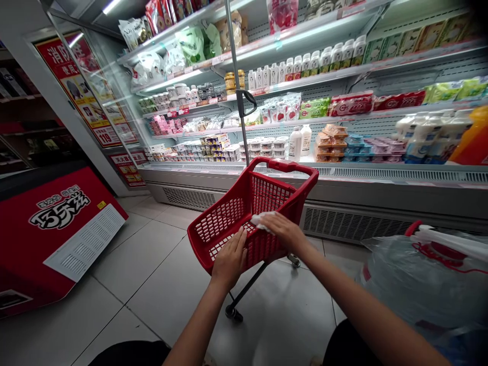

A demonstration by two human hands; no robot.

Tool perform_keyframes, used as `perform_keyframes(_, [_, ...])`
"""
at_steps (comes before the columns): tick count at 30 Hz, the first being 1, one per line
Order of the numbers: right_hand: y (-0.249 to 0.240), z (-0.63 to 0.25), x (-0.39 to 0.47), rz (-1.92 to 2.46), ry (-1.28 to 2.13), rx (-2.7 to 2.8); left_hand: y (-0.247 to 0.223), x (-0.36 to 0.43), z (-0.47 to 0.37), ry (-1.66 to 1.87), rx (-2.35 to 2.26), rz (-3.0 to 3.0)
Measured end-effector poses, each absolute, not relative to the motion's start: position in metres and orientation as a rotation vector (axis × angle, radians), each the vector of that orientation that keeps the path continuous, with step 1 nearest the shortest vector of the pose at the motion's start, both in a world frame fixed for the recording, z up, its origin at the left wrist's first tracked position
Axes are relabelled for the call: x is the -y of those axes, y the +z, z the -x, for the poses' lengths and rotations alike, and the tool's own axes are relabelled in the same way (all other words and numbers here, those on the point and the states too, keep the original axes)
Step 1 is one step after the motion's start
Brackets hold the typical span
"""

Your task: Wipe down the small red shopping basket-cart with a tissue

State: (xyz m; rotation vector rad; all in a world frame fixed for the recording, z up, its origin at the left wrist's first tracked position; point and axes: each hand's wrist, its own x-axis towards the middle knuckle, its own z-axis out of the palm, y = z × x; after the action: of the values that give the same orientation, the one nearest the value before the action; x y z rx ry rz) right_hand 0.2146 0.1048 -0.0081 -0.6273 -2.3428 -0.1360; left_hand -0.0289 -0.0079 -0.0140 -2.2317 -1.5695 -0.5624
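A red plastic shopping cart (221, 219) with slotted walls stands in front of me on the tiled floor. Its handle rises at the back toward the shelves. My left hand (231, 256) rests on the near rim, fingers stretched out and laid flat over the edge. Farther right along that rim, my right hand (277, 226) presses a crumpled white cloth or tissue (259, 219) against the cart. The fingers of that hand lie over the white piece, and part of it sticks out past their tips.
A refrigerated display (267, 175) with bottles, cups and packs stretches behind the cart. On the left stands a red freezer chest (61, 229). At lower right is a large clear plastic bag or wrapped container (419, 284). A cart wheel (234, 313) touches the floor.
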Motion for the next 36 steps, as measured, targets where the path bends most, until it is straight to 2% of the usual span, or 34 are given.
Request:
perform_keyframes(5, [0.013,-0.285,-0.149,0.894,-0.314,2.171,-0.012,0.016,0.035,-0.59,1.541,2.229])
perform_keyframes(8, [0.009,-0.287,-0.147,0.942,-0.372,2.151,-0.009,0.018,0.034,-0.58,1.547,2.202])
perform_keyframes(13, [0.01,-0.285,-0.139,0.788,-0.433,2.343,-0.009,0.019,0.04,-0.584,1.515,2.189])
perform_keyframes(18, [0.031,-0.325,-0.172,1.017,-0.47,2.176,-0.011,0.021,0.045,-0.596,1.497,2.19])
perform_keyframes(21, [0.03,-0.321,-0.172,1.022,-0.424,2.151,-0.011,0.022,0.044,-0.619,1.495,2.203])
perform_keyframes(26, [0.007,-0.265,-0.127,0.725,-0.299,2.355,-0.01,0.024,0.044,-0.62,1.491,2.237])
perform_keyframes(29, [0.007,-0.261,-0.121,0.638,-0.291,2.417,-0.01,0.026,0.045,-0.606,1.501,2.233])
perform_keyframes(36, [0.027,-0.312,-0.16,1.015,-0.416,2.159,-0.013,0.027,0.037,-0.628,1.501,2.207])
